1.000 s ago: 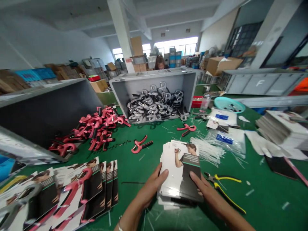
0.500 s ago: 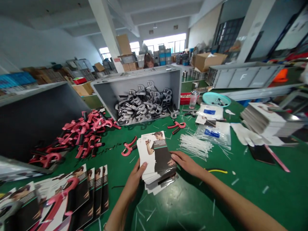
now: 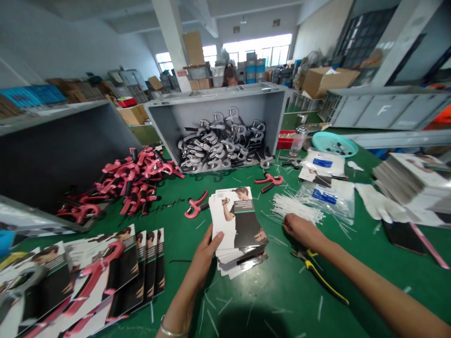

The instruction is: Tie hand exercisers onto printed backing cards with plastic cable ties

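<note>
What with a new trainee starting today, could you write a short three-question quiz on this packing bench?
1. True or false: the right hand rests on the stack of printed cards.
2. Which lies nearest the right hand? A the white cable ties; B the teal bowl; C the pile of pink grippers.
3. What colour are the hand grippers inside the grey bin tipped on its side?

Key: 1 false, only the left hand holds the stack, thumb on the top card. 2 A. 3 grey.
</note>
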`<state>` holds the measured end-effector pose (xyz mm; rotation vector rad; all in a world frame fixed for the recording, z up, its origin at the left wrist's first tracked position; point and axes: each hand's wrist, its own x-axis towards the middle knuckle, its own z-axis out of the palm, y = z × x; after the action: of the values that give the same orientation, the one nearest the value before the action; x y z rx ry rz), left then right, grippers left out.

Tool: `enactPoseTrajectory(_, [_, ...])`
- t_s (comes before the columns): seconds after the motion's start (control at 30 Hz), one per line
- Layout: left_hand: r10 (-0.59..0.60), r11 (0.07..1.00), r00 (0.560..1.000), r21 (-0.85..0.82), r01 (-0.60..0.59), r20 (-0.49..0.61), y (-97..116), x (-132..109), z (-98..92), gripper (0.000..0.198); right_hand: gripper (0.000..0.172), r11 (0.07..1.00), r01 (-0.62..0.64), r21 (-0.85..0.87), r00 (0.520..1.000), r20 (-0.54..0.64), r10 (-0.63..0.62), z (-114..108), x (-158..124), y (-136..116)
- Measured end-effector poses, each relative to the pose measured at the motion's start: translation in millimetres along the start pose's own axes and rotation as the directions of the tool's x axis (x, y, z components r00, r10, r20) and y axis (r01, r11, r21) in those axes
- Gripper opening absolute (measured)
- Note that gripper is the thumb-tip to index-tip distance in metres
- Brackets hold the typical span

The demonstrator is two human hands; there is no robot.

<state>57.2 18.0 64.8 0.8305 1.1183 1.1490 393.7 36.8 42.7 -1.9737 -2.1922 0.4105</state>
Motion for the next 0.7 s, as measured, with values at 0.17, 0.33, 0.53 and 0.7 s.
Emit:
enactPoseTrajectory(0.17, [0.008, 0.999, 1.0, 0.049, -0.008, 0.001, -5.1, -1.7, 0.1, 0.059, 0.018, 0.986, -0.056, 0.159, 0.998, -0.012, 0.059, -20.9, -5.6, 1.0])
enactPoseTrajectory(0.33, [0.343, 0.891, 0.918, 0.379, -0.251, -0.2, 0.4, 3.2, -10.1, 0.043, 0.028, 0.872, -0.117, 0.476, 0.992, 0.022, 0.121, -34.8, -10.1, -0.8])
enactPoseTrajectory(0.53, [0.029, 0.998, 0.985, -0.054, -0.039, -0.169, 17.5, 1.5, -38.4, 0.042, 0.033, 0.664, -0.063, 0.745, 0.974, -0.1, 0.205, -53.0, -0.9, -25.9])
enactPoseTrajectory(0.7, [0.117, 0.987, 0.94, -0.065, -0.145, -0.321, 14.9, -24.1, -59.6, 0.05, 0.027, 0.361, 0.102, 0.927, 0.987, -0.14, 0.082, -58.9, 21.2, -107.6])
